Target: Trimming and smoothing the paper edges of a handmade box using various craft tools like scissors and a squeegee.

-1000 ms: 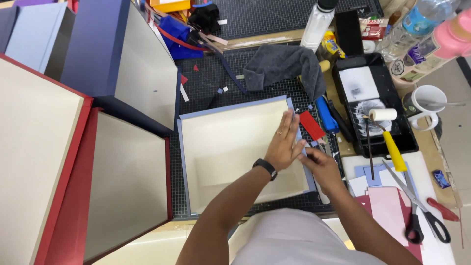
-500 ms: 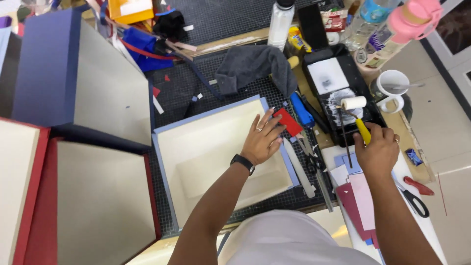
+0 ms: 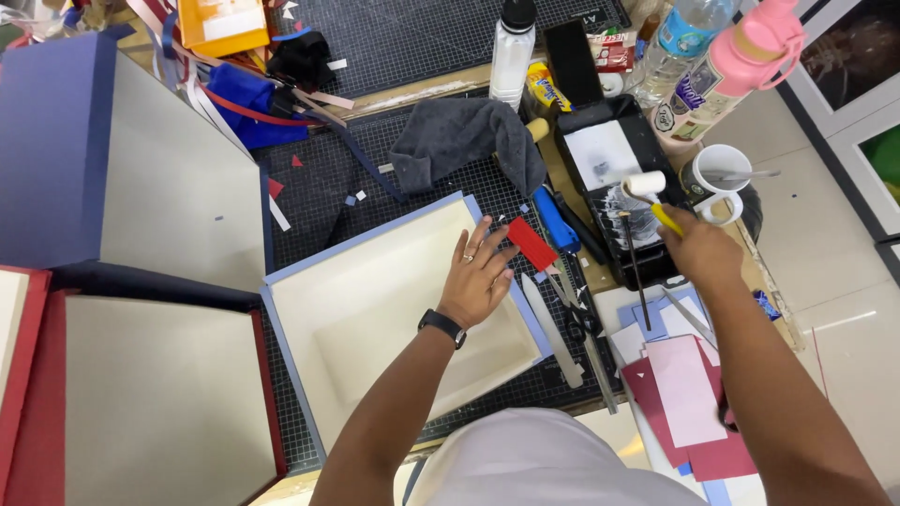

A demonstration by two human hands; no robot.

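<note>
My left hand [image 3: 480, 276] lies flat with spread fingers on the right side of an open pale-blue box [image 3: 375, 309] with a cream lining, on the cutting mat. My right hand [image 3: 698, 248] grips the yellow handle of a small white glue roller [image 3: 647, 187] held over the black paint tray [image 3: 609, 178]. A red card piece [image 3: 532, 243] lies just right of my left fingertips, beside a blue-handled tool [image 3: 558, 220].
A large navy box [image 3: 112, 169] and a red box [image 3: 141, 403] stand at the left. A grey cloth [image 3: 464, 136], bottles [image 3: 511, 52], a white mug [image 3: 722, 173], a bone folder [image 3: 553, 328] and pink and red paper sheets [image 3: 689, 394] surround the work area.
My right hand left the box edge, moved right, took up the yellow-handled roller and brought it over the black tray. My left hand stayed on the box.
</note>
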